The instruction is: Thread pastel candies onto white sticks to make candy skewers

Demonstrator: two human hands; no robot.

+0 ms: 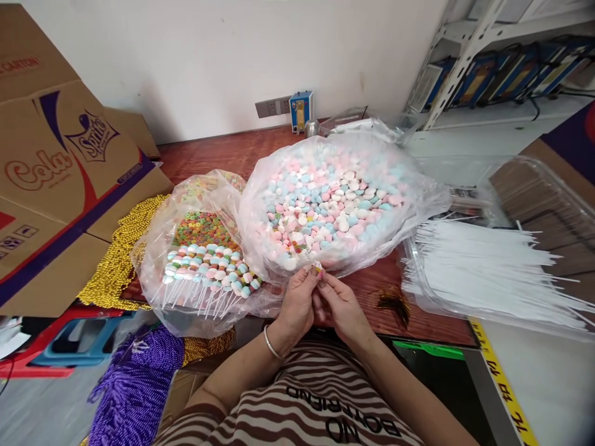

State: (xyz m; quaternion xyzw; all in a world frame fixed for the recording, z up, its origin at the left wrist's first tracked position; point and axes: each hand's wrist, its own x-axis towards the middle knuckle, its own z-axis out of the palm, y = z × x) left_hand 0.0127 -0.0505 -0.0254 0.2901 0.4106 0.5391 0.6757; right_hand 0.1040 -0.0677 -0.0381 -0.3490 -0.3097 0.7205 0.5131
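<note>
While the carton reads "Cola" and "Sprite" and the shirt "NO", the left hand and right hand, both curled nearly closed, pinch a small colourful piece at the near edge of the pastel-filled bag

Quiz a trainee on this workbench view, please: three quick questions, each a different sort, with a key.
1. Multiple choice: which wrist wears the bracelet? A) left B) right
2. True or false: the white sticks lie to the right of the bag of pastel marshmallows.
3. Fill in: the cardboard box reads "Cola" and "____".
Key: 1 A; 2 true; 3 Sprite
</note>
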